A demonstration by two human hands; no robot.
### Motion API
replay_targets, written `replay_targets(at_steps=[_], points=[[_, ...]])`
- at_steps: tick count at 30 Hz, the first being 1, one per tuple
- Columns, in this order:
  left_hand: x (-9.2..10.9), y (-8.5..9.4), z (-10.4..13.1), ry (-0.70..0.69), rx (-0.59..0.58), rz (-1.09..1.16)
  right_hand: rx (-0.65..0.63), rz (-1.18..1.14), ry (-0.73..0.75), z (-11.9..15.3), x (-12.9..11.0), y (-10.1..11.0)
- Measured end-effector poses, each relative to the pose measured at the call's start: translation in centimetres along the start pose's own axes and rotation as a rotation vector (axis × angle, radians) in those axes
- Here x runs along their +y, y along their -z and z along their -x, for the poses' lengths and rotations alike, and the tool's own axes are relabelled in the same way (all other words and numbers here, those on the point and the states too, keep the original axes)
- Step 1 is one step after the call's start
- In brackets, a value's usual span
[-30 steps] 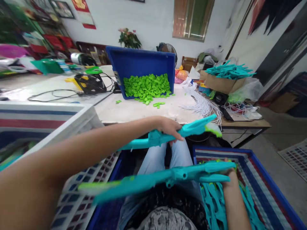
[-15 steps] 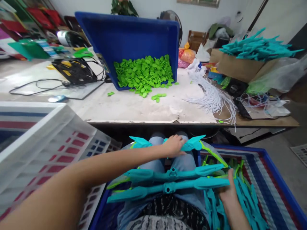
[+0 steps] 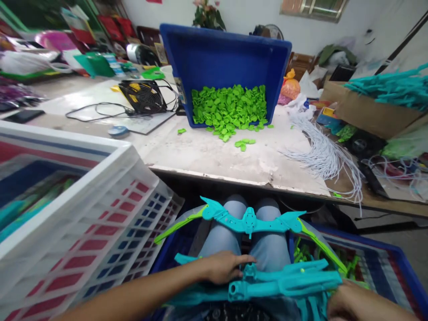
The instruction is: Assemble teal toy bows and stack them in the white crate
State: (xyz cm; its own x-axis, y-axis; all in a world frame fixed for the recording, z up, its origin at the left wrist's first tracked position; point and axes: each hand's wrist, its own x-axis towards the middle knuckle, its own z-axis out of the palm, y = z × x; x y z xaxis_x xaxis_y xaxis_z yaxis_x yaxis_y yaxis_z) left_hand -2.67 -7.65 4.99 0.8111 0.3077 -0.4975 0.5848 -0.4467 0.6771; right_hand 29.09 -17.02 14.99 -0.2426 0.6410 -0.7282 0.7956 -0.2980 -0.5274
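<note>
Across the knees lies a turquoise bow-shaped piece with bright green curved tips, touched by neither hand. Nearer the body, several turquoise pieces lie together over the lap. My left hand is closed at the middle of these nearer pieces, its index finger stretched along the top of one; its other fingertips are partly hidden. At the pieces' right end my right hand curls round them, with its fingers mostly hidden behind the turquoise parts.
A tilted blue bin spills small green parts onto the white table. White cords and a cardboard box of turquoise parts are at right. A white basket stands left, a blue-rimmed crate right.
My left hand has left the far bow-shaped piece and come back to the nearer ones. Those pieces have drawn together and nearer the body. The camera view has turned left.
</note>
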Motion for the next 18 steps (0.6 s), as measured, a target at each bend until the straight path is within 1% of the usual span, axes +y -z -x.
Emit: replay_targets(at_steps=[1, 2, 3, 4, 5, 6, 7, 9, 10, 11, 13, 14, 16, 18], points=[[-0.2, 0.4, -0.2, -0.012, -0.033, 0.026, -0.11, 0.1, 0.083, -0.2, -2.2, 1.5], [-0.4, 0.6, -0.4, -0.022, -0.061, 0.046, -0.248, 0.18, 0.163, -0.5, -4.2, 3.0], [-0.6, 0.7, -0.6, -0.027, -0.086, 0.062, -0.378, 0.215, 0.241, -1.2, -6.0, 4.4], [-0.7, 0.6, -0.9, -0.031, -0.095, 0.073, -0.459, 0.206, 0.304, -2.3, -7.6, 5.8], [-0.8, 0.4, -1.2, -0.041, -0.081, 0.083, -0.455, 0.176, 0.362, -3.9, -9.1, 7.1], [-0.8, 0.1, -1.6, -0.054, -0.031, 0.098, -0.359, 0.151, 0.426, -6.1, -10.4, 8.4], [-0.7, -0.4, -2.0, -0.068, 0.048, 0.124, -0.149, 0.143, 0.47, -8.7, -11.6, 9.5], [-0.4, -1.6, -2.9, -0.095, 0.216, 0.193, 0.448, 0.216, 0.562, -15.1, -14.0, 11.5], [-0.2, -2.2, -3.6, -0.1, 0.271, 0.217, 0.664, 0.276, 0.561, -18.5, -15.2, 12.3], [0.0, -2.9, -4.4, -0.098, 0.288, 0.215, 0.799, 0.323, 0.524, -21.8, -16.4, 12.9], [0.5, -4.3, -6.5, -0.087, 0.232, 0.109, 0.936, 0.393, 0.467, -27.4, -18.7, 13.9], [0.6, -4.9, -7.6, -0.087, 0.188, 0.018, 0.965, 0.403, 0.448, -29.4, -19.7, 14.2], [0.7, -6.0, -9.9, -0.103, 0.109, -0.153, 1.021, 0.402, 0.422, -32.3, -21.0, 14.7], [0.4, -6.8, -11.8, -0.135, 0.082, -0.25, 1.106, 0.395, 0.396, -33.9, -21.2, 15.4]])
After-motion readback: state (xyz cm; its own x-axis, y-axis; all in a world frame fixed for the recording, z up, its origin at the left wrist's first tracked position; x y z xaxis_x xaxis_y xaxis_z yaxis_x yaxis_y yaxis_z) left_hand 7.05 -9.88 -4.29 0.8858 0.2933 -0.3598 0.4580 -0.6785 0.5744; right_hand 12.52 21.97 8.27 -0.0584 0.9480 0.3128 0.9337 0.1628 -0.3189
